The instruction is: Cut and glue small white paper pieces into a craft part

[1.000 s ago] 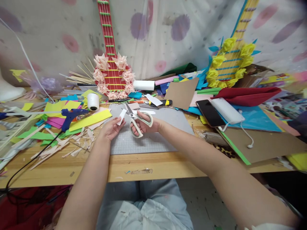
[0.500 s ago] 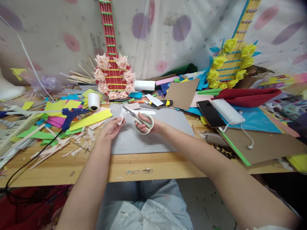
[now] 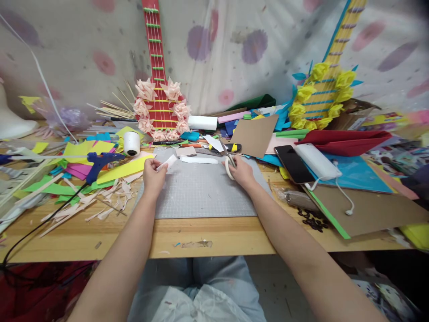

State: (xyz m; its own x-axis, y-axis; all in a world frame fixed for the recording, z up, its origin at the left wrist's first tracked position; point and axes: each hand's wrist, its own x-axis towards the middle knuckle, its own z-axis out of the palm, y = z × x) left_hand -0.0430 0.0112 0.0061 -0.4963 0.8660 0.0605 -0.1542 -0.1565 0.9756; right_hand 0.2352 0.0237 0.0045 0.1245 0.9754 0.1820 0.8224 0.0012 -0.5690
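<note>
My left hand pinches a small white paper strip over the left part of the grey cutting mat. At the mat's right side, my right hand is closed on a pair of scissors with pale handles, the blades pointing away from me. Between the hands, another white paper strip lies flat on the mat. Just behind it rests a small pale pinkish card piece.
A blue glue gun and paper scraps lie left. Behind stand a red paper guitar with pink flowers and a yellow guitar. A phone, a white power bank and brown cardboard occupy the right.
My right hand has moved right with the scissors, away from the paper, and the blades have turned. My left hand has shifted slightly left, the paper strip now pointing right.
</note>
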